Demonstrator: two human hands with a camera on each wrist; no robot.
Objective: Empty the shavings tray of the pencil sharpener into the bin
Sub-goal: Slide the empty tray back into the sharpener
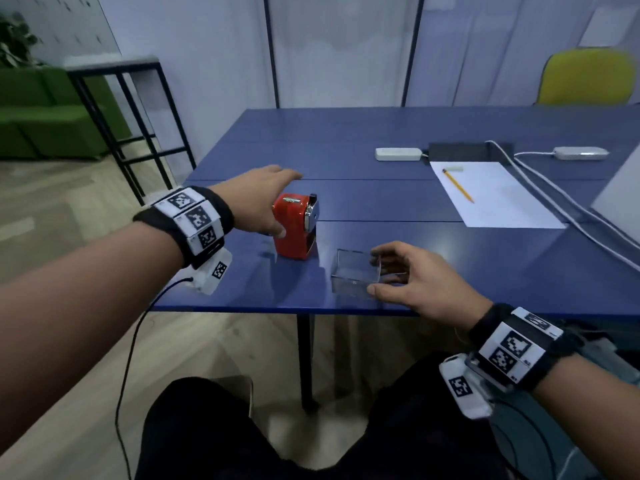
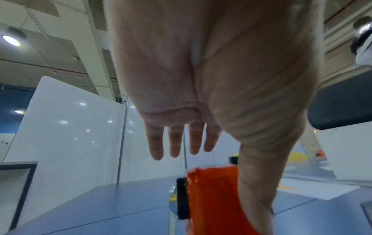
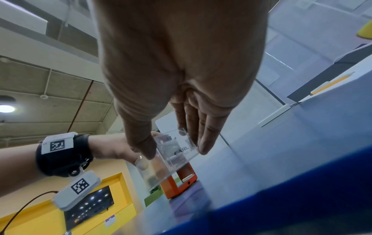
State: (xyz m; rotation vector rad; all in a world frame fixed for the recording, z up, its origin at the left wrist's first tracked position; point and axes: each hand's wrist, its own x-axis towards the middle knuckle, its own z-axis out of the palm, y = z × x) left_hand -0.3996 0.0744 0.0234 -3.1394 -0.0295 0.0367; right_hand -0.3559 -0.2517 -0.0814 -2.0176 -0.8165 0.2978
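**Q:** Which step is shown?

**A:** The clear rectangular plastic shavings tray (image 1: 355, 277) stands outside the red box-shaped pencil sharpener (image 1: 294, 225), just beside it near the front edge of the blue table (image 1: 450, 258). The sharpener's tray slot is open. No bin is in view, and whether the tray holds shavings cannot be told.

**Q:** How are the hands posed?

**A:** The right hand (image 1: 420, 280) pinches the tray, thumb on its near wall, fingers (image 3: 205, 139) on the far side. The left hand (image 1: 261, 199) lies against the sharpener with straight fingers (image 2: 175, 141), thumb along its side, grasping nothing.

**Q:** What does the next move call for?

**A:** Probably a level lift, then carrying and tipping over the bin.
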